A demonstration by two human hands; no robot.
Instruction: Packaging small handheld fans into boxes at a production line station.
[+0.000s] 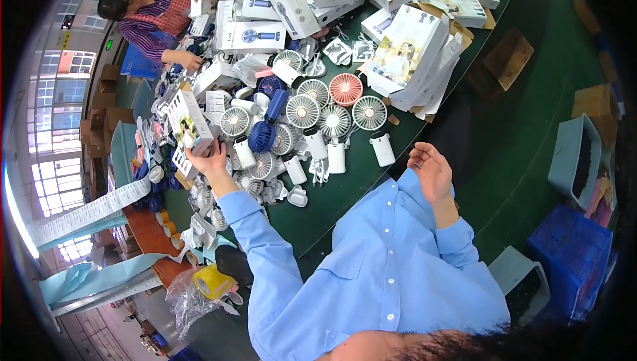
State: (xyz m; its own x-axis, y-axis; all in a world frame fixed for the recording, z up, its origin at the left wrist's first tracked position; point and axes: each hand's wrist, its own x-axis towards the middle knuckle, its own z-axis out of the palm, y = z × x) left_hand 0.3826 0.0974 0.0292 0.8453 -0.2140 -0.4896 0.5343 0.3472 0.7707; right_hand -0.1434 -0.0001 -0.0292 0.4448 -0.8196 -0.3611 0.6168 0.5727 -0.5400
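My left hand (211, 162) is at the near end of a white printed fan box (188, 119), its thumb and fingers around the lower corner. The box stands tilted at the left of the pile, with a photo on its face. My right hand (432, 174) is raised by the table's near edge, fingers loosely bent and apart, holding nothing. Between the hands lie several white handheld fans (303, 111), a pink fan (346, 89) and a dark blue fan (261, 137). The white fan nearest my right hand has its handle (382, 150) toward me.
White fan boxes (290, 10) are heaped at the far side, with a stack of flat printed boxes (408, 49) at the right. Across the table a person (156, 12) handles items. Yellow tape (213, 283) lies left of me. Blue crates (572, 258) stand at the right.
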